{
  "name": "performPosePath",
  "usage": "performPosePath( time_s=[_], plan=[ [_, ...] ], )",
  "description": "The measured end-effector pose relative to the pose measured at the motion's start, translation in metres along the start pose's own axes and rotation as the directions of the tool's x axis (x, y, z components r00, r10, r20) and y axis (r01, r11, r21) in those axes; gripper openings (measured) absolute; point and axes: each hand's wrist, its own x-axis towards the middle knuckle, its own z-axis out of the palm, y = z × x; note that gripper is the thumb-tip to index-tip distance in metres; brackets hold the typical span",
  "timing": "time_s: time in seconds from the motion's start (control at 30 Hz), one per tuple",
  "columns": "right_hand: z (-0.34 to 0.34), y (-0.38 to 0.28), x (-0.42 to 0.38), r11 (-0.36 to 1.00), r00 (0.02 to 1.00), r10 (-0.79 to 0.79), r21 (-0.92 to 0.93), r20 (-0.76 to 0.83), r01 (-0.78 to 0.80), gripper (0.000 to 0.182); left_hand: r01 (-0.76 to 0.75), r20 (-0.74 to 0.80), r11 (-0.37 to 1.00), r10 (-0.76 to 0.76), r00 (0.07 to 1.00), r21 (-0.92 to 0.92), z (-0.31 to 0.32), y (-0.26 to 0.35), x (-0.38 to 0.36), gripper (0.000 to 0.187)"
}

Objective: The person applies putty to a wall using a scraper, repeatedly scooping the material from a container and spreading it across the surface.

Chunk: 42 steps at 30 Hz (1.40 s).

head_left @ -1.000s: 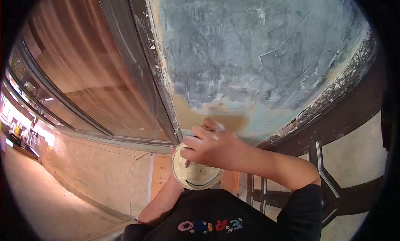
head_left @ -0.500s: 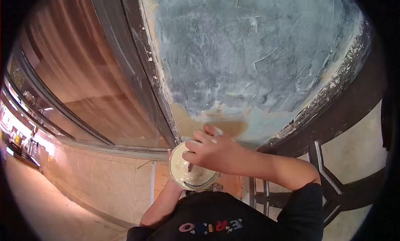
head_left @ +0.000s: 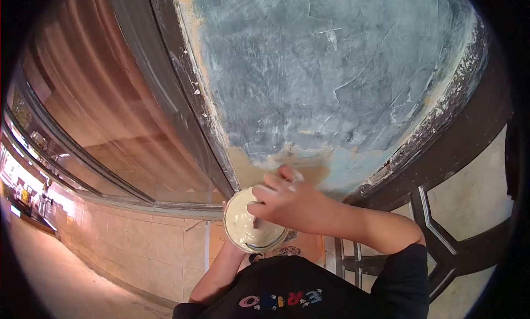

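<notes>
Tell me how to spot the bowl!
Find the big scratched blue-grey wall panel filling the top of the picture. Just under its peeling lower edge, a hand reaches into a small round bowl. It is the only pale, cream-filled round thing there.

bowl (head_left: pixel 245 226): cream | wall (head_left: pixel 331 70): streaked grey-blue | shirt (head_left: pixel 292 288): black

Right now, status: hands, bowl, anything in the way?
Left hand under the bowl, holding it. Right hand over the bowl, dipping a tool into the pale paste. Patched wall right ahead, nothing blocking.
</notes>
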Motion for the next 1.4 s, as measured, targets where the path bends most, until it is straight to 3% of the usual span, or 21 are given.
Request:
performPosePath(
  time_s=[0.07, 0.13, 0.2, 0.27, 0.47, 0.5, 0.53, 0.73, 0.77, 0.8, 0.87, 0.93, 1.0, 1.03, 1.07, 1.1, 1.13, 1.17, 1.2, 1.3, 1.4],
  plan=[
    [-0.027, 0.0, 0.009, 0.994, 0.988, 0.111, 0.007, -0.105, -0.111, 0.014, 0.039, 0.03, 0.947, -0.031, 0.999, -0.318, -0.002, -0.004, 0.003, 0.081],
    [-0.002, -0.005, 0.004, 0.996, 0.996, 0.083, 0.02, -0.041, -0.082, 0.013, 0.056, 0.038, 0.919, -0.045, 0.998, -0.391, -0.002, 0.001, 0.001, 0.081],
    [0.002, -0.006, 0.001, 0.998, 0.998, 0.062, 0.025, 0.016, -0.063, 0.013, 0.158, 0.121, 0.541, -0.103, 0.987, -0.826, -0.007, -0.003, 0.003, 0.081],
    [-0.019, 0.0, 0.006, 0.995, 0.996, 0.086, -0.056, 0.025, -0.085, 0.012, 0.202, 0.109, 0.501, -0.209, 0.972, -0.841, 0.004, 0.021, -0.004, 0.083],
    [-0.022, 0.019, -0.005, 0.966, 0.968, 0.248, 0.09, -0.048, -0.243, 0.018, 0.097, 0.017, 0.816, -0.106, 0.994, -0.57, -0.008, -0.008, 0.003, 0.085],
    [-0.022, 0.021, -0.01, 0.966, 0.967, 0.248, 0.089, -0.048, -0.244, 0.018, 0.213, 0.175, 0.327, -0.143, 0.974, -0.92, -0.009, -0.002, 0.002, 0.084],
    [-0.022, 0.023, -0.015, 0.933, 0.946, 0.324, 0.171, -0.015, -0.317, 0.018, 0.212, 0.173, 0.328, -0.143, 0.974, -0.921, -0.012, -0.005, 0.002, 0.084],
    [0.01, 0.019, -0.052, 0.787, 0.854, 0.52, 0.391, -0.006, -0.476, 0.022, 0.201, 0.098, 0.552, -0.209, 0.973, -0.809, -0.023, -0.034, 0.011, 0.079],
    [0.021, 0.016, -0.062, 0.742, 0.824, 0.566, 0.448, -0.018, -0.5, 0.027, 0.087, 0.048, 0.913, -0.074, 0.996, -0.399, -0.011, -0.023, 0.007, 0.079],
    [0.033, 0.012, -0.073, 0.741, 0.821, 0.571, 0.444, -0.02, -0.504, 0.027, 0.091, 0.055, 0.913, -0.075, 0.996, -0.399, -0.008, -0.019, 0.006, 0.079],
    [0.063, 0.003, -0.097, 0.793, 0.794, 0.551, 0.458, -0.258, -0.401, 0.029, 0.228, 0.174, 0.443, -0.159, 0.972, -0.867, -0.006, -0.014, 0.004, 0.081],
    [0.087, -0.01, -0.114, 0.801, 0.767, 0.561, 0.437, -0.311, -0.409, 0.031, 0.184, 0.13, 0.545, -0.136, 0.982, -0.818, 0.003, -0.007, -0.002, 0.081],
    [0.104, -0.017, -0.127, 0.804, 0.732, 0.575, 0.416, -0.366, -0.424, 0.032, 0.186, 0.126, 0.532, -0.147, 0.981, -0.826, 0.015, 0.0, -0.002, 0.042],
    [0.11, -0.019, -0.133, 0.789, 0.702, 0.601, 0.422, -0.383, -0.446, 0.034, 0.29, 0.279, 0.023, -0.206, 0.938, -0.957, 0.005, -0.022, 0.0, 0.082],
    [0.116, -0.02, -0.138, 0.773, 0.669, 0.626, 0.427, -0.4, -0.468, 0.037, 0.3, 0.288, 0.026, -0.213, 0.934, -0.954, 0.005, -0.024, -0.001, 0.082],
    [0.121, -0.018, -0.144, 0.769, 0.66, 0.633, 0.426, -0.404, -0.477, 0.037, 0.297, 0.179, 0.479, -0.277, 0.944, -0.826, 0.005, -0.025, -0.002, 0.083],
    [0.125, -0.017, -0.15, 0.762, 0.644, 0.645, 0.406, -0.411, -0.504, 0.035, 0.267, 0.056, 0.821, -0.278, 0.959, -0.504, 0.006, -0.027, -0.003, 0.084],
    [0.129, -0.016, -0.157, 0.755, 0.63, 0.656, 0.387, -0.416, -0.53, 0.033, 0.327, 0.3, 0.153, -0.173, 0.938, -0.933, 0.008, -0.029, -0.005, 0.084],
    [0.131, -0.016, -0.162, 0.75, 0.624, 0.661, 0.386, -0.417, -0.537, 0.033, 0.334, 0.306, 0.152, -0.179, 0.935, -0.93, 0.007, -0.032, -0.008, 0.084],
    [0.135, -0.012, -0.179, 0.769, 0.619, 0.638, 0.334, -0.459, -0.545, 0.035, 0.348, 0.251, 0.43, -0.267, 0.93, -0.833, 0.006, -0.035, -0.009, 0.084],
    [0.138, -0.009, -0.195, 0.755, 0.581, 0.639, 0.266, -0.504, -0.599, 0.037, 0.348, 0.267, 0.301, -0.279, 0.922, -0.888, -0.001, -0.056, -0.011, 0.085]
  ],
)
